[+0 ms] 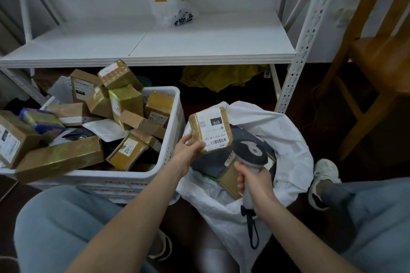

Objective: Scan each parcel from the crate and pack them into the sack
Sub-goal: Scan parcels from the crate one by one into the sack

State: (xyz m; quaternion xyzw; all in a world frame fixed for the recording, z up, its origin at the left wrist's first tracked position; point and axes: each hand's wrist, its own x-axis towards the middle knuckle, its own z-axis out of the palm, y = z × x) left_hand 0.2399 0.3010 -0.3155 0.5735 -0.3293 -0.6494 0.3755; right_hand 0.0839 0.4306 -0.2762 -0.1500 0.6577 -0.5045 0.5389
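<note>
A small brown parcel (210, 129) is gripped in the left hand (188, 150), with the thumb on the near side and the fingers curled round its lower left corner. The label is turned up toward the camera: "010" on a black patch can be read, plus a barcode along the lower edge. The parcel is held over the mouth of the sack (288, 137), just beyond and to the left of the right hand (253, 184).

A grey scanner (250, 152) is held by its handle in the right hand, fingers wrapped all the way round. Its head is parked right at the parcel's lower right corner. Whether the two actually touch can't be told. A dark cord (253, 232) is left dangling from the bottom of the handle, below the right hand.

The white sack is spread open under both hands. Inside it, under the scanner, a dark grey bag (213, 164) and a brown box (230, 178) can be made out.

Just left of the left hand, a white crate (115, 180) is parked right beside the sack, heaped with brown boxes and a few white mailers. A long box (60, 158) is laid across its near left corner, poking over the rim.

Beyond the hands a white shelf (199, 44) is seen with a plastic bag (173, 9) at the back, and a yellow cloth (221, 76) is bunched underneath. Off to the right of the right hand a wooden chair (381, 55) is parked, and a white shoe (321, 179) is planted by the sack's right edge.
</note>
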